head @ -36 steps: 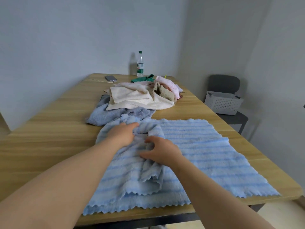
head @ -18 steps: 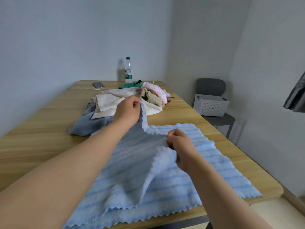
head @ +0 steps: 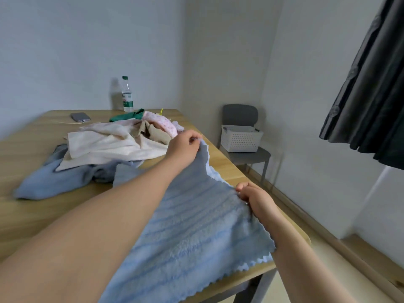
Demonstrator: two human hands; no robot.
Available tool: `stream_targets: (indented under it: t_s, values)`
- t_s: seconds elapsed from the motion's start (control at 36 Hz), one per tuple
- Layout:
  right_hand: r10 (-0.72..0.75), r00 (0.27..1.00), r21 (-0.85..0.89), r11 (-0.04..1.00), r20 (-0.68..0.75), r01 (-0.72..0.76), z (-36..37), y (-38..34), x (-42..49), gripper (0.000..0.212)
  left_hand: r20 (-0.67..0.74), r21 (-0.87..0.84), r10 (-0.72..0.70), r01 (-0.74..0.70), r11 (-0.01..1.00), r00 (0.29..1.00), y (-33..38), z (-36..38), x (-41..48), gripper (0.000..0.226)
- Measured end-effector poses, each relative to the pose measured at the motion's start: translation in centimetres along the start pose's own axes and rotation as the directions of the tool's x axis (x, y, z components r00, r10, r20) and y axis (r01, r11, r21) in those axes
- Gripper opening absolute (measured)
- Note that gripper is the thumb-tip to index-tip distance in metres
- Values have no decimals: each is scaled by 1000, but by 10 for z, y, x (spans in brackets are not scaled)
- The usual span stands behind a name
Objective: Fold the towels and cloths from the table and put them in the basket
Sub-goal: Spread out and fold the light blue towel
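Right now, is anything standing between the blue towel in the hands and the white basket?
Nothing visible. The left hand and right hand pinch the blue towel above the table; the white basket sits on the grey chair beyond the table's right edge.

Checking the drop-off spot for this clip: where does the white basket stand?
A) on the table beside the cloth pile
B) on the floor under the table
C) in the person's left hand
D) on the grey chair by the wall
D: the white basket sits on the seat of the grey chair, off the table, while the left hand and right hand both pinch the blue striped towel.
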State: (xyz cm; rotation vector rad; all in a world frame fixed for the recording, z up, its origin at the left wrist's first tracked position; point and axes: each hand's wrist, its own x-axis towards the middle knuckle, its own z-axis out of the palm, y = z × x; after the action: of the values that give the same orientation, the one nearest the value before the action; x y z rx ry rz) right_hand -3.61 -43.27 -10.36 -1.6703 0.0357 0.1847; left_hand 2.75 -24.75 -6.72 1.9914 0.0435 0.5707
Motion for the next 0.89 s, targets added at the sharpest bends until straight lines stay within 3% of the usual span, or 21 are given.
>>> stream_targets:
  t_s: [0.06, 0.11, 0.19, 0.28, 0.33, 0.42, 0.58, 0.75, 0.89]
  values:
    - [24, 999, -15, 1000, -30, -24, -5, 6, 0, 24, 185, 49, 2, -11, 999, 983, -3, 13, -3, 35]
    - [43, 998, -47, 998, -44, -45, -9, 11, 0, 19, 393, 74, -40, 12, 997, 919, -13, 23, -8, 54]
    - [36, 998, -215, 976, -46, -45, -13, 16, 1, 26, 513, 195, -128, 30, 980, 849, -33, 27, -21, 55]
    - [-3, 999, -385, 923, -39, -12, -13, 19, 5, 39, 472, 393, -149, -56, 918, 869, -47, 22, -32, 44]
    - [-21, 1000, -461, 887, -24, 7, -11, 20, 7, 43, 397, 575, -124, -141, 806, 909, -51, 15, -42, 42]
    - [-37, 999, -520, 854, 4, 34, -7, 23, 9, 47, 235, 726, -96, -109, 679, 967, -60, 2, -58, 39]
    - [-74, 996, -518, 851, 42, 85, 10, 28, 10, 45, 228, 846, -385, 13, 532, 894, -85, -40, -77, 55]
    - [-87, 985, -469, 871, 148, 148, 37, 28, 9, 46, 159, 870, -414, 70, 488, 896, -104, -88, -77, 56]
    - [-83, 981, -486, 859, 176, 160, 40, 26, 7, 39, 175, 860, -387, 50, 508, 905, -108, -102, -81, 55]
